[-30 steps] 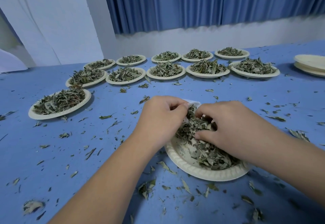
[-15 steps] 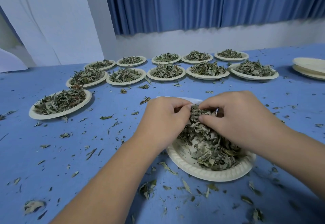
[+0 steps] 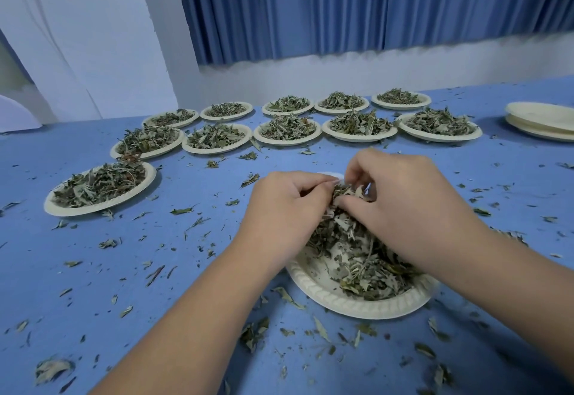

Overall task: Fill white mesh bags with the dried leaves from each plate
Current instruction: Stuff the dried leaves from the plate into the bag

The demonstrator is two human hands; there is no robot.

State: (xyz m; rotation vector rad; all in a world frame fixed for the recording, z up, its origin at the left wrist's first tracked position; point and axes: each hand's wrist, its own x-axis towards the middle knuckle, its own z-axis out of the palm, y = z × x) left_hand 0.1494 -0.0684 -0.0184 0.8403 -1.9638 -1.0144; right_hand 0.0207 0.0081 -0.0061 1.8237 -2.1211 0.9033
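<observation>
A cream paper plate [image 3: 351, 303] lies in front of me on the blue table, heaped with dried green leaves [image 3: 357, 258]. My left hand [image 3: 285, 208] and my right hand [image 3: 410, 205] meet over the far side of the heap. Both have curled fingers that pinch a clump of leaves between them. A sliver of white, perhaps the mesh bag [image 3: 334, 174], shows behind my fingertips; most of it is hidden.
Several more plates of leaves stand in two rows at the back [image 3: 287, 129] and one at the left [image 3: 99, 188]. A stack of bare plates [image 3: 542, 120] sits at the far right. Loose leaf bits litter the blue table [image 3: 155, 270].
Both hands have lifted slightly and drawn the clump of leaves up and away from me, the right hand closing in over the top of the heap.
</observation>
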